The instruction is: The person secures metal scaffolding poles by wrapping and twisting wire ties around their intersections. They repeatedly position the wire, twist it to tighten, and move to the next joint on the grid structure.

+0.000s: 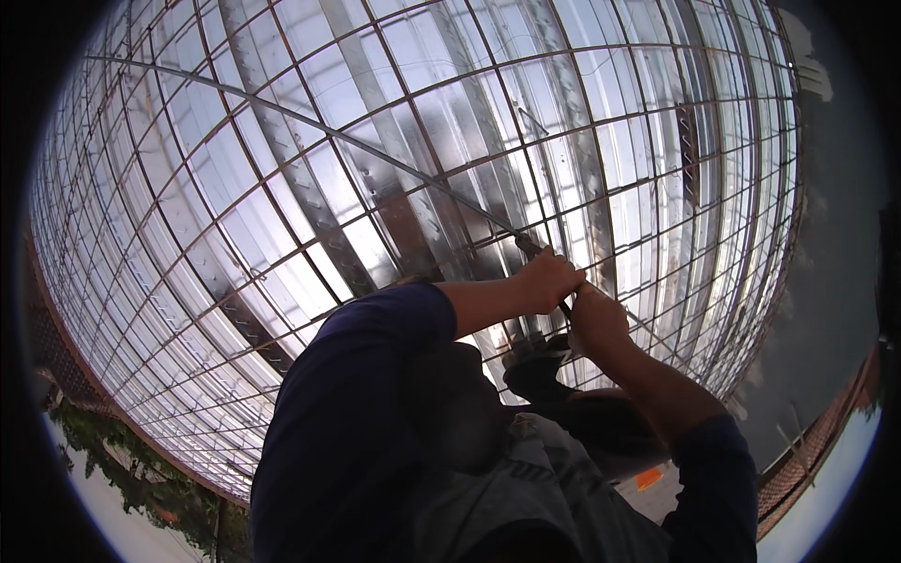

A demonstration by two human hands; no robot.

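Note:
Both my hands are wrapped round a dark, bar-shaped tool (pixel 527 245) with a thick end, its kind hidden by my grip. My left hand (pixel 547 281) holds it near that thick end. Just below and to the right, my right hand (pixel 598 320) grips its lower part, the two hands touching or nearly so. The tool's thick end meets a long grey metal rod (pixel 343 138) that runs diagonally to the upper left across the grid. Whether the tool is clamped on the rod or only rests against it, I cannot tell.
A grid of thin steel reinforcing bars (pixel 405 95) spreads over shiny corrugated metal decking (pixel 343 89). My dark shoe (pixel 540 371) is close below my hands. A grey surface (pixel 826 244) lies beyond the right edge, and trees (pixel 127 460) show at lower left.

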